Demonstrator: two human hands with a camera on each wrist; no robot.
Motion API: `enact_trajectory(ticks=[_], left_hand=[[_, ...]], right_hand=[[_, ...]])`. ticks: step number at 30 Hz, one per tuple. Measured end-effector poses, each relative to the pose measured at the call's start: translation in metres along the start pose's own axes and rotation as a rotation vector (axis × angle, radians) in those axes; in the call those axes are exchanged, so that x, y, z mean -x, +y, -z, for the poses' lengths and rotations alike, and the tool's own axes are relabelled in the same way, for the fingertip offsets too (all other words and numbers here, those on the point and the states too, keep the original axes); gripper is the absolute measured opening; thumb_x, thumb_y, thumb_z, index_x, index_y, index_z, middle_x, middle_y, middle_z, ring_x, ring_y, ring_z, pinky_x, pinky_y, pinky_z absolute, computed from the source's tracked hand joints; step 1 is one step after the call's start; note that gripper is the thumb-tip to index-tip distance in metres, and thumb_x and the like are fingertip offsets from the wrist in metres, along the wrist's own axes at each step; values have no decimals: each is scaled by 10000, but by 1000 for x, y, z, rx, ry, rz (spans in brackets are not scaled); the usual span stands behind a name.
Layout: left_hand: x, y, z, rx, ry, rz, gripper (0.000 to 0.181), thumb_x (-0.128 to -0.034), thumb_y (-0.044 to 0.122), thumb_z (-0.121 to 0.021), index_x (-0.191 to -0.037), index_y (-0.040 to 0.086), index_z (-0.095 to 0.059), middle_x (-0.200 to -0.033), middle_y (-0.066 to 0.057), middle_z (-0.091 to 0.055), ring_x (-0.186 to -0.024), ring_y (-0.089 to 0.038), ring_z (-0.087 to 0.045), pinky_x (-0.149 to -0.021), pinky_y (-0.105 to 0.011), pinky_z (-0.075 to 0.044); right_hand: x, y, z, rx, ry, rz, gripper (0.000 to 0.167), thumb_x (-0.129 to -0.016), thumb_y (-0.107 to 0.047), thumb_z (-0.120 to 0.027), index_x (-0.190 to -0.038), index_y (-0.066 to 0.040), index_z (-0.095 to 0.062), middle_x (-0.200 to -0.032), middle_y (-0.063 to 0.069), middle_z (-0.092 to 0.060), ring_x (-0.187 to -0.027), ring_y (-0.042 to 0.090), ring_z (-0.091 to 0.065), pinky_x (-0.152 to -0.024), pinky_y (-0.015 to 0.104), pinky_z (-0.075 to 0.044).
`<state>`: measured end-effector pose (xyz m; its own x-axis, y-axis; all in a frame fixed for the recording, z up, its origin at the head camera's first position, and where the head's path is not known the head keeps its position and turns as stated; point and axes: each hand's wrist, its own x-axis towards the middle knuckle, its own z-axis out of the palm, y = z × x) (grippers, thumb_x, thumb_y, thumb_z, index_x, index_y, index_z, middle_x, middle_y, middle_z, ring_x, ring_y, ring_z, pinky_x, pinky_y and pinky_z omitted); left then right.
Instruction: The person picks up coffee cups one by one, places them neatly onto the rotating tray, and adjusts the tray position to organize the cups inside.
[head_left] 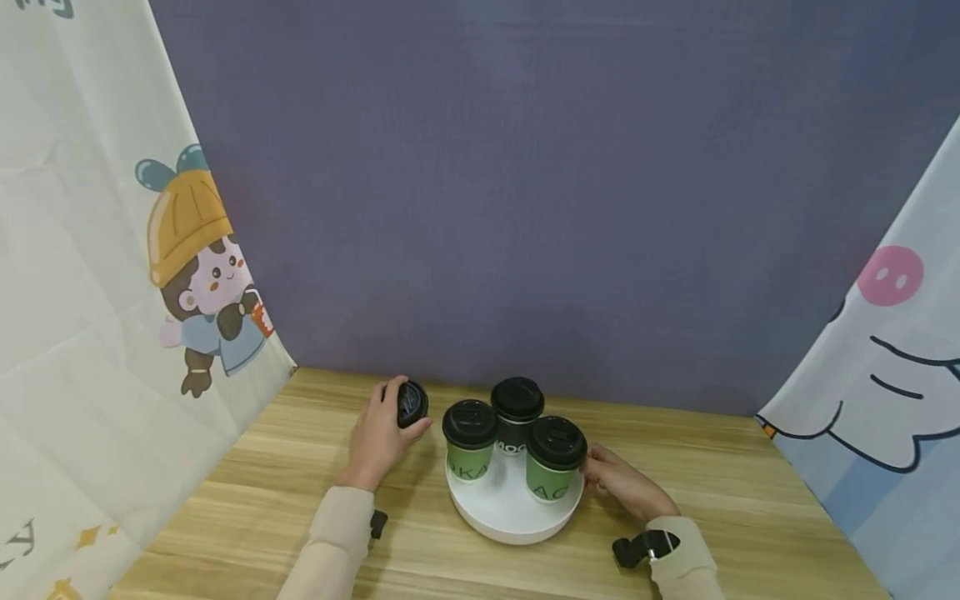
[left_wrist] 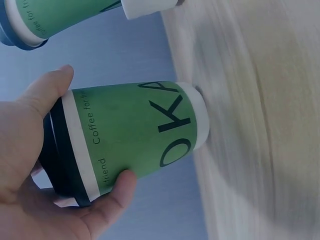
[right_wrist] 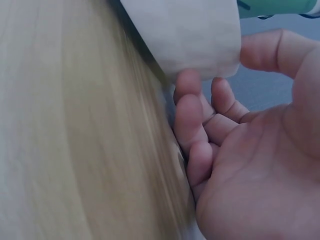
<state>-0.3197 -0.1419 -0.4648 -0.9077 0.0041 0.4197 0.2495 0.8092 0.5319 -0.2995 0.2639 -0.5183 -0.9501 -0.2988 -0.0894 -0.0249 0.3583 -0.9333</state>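
Observation:
My left hand (head_left: 377, 440) grips a green paper coffee cup (left_wrist: 132, 130) around its black lid (head_left: 412, 404), left of a white round tray (head_left: 506, 517). The cup is upright, its white base at the wooden tabletop. On the tray stand two green cups (head_left: 469, 462) (head_left: 550, 481) and a black cup (head_left: 513, 433) behind them, all with black lids. At the tray's right side, my right hand (head_left: 626, 483) pinches the white edge (right_wrist: 195, 40), thumb at the upper side and fingertips (right_wrist: 189, 82) by the lower edge.
The wooden table (head_left: 742, 500) extends to both sides of the tray. A grey-blue cloth (head_left: 525, 208) hangs behind it. Printed white curtains stand at the left (head_left: 82, 275) and right (head_left: 892, 375).

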Motion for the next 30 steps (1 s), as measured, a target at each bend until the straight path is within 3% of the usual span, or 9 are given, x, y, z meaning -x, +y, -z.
enact_trajectory(ticks=[5, 8, 12, 17, 25, 30], left_hand=[[1, 1, 15, 25, -16, -16, 845, -868, 437, -815, -1542, 162, -386, -1485, -232, -442, -1264, -487, -564, -941, -635, -524], [2, 4, 28, 21, -20, -18, 839, -869, 449, -809, -1541, 175, -389, -1485, -221, -443, -1250, -475, -579, -927, -628, -531], [4, 11, 45, 12, -25, -26, 834, -846, 451, -828, -1519, 176, -420, -1465, -228, -476, -1220, -471, -598, -916, -626, -529], [8, 20, 60, 11, -36, -58, 826, -807, 435, -860, -1489, 171, -475, -1423, -234, -534, -1192, -454, -623, -919, -614, -534], [16, 29, 73, -2, -72, -118, 799, -777, 466, -868, -1443, 178, -531, -1348, -192, -609, -1115, -400, -663, -865, -562, -557], [22, 31, 82, -20, -142, -163, 769, -767, 490, -872, -1404, 187, -566, -1298, -132, -653, -1118, -336, -665, -890, -539, -543]], right_hand=[[3, 0, -4, -8, -4, 4, 12, -975, -125, -502, -981, -128, -493, -899, 8, -547, -860, 177, -513, -753, 303, -388], [5, 0, -6, -15, -12, 19, 72, -961, -77, -481, -987, -143, -488, -903, 11, -541, -855, 174, -513, -753, 298, -398], [6, 0, -8, -18, -14, 33, 99, -949, -63, -483, -1004, -145, -491, -908, 9, -538, -857, 169, -516, -757, 293, -409], [9, 0, -13, -29, -1, 13, 18, -987, -113, -477, -970, -121, -473, -892, 7, -512, -842, 156, -506, -745, 266, -421], [12, -4, -23, -17, 55, 26, 247, -1106, -284, -440, -1040, -69, -542, -888, -10, -512, -808, 129, -511, -732, 240, -452], [16, -4, -28, -12, 72, 17, 304, -1110, -312, -436, -1135, -28, -542, -929, 1, -508, -824, 134, -510, -738, 239, -451]])
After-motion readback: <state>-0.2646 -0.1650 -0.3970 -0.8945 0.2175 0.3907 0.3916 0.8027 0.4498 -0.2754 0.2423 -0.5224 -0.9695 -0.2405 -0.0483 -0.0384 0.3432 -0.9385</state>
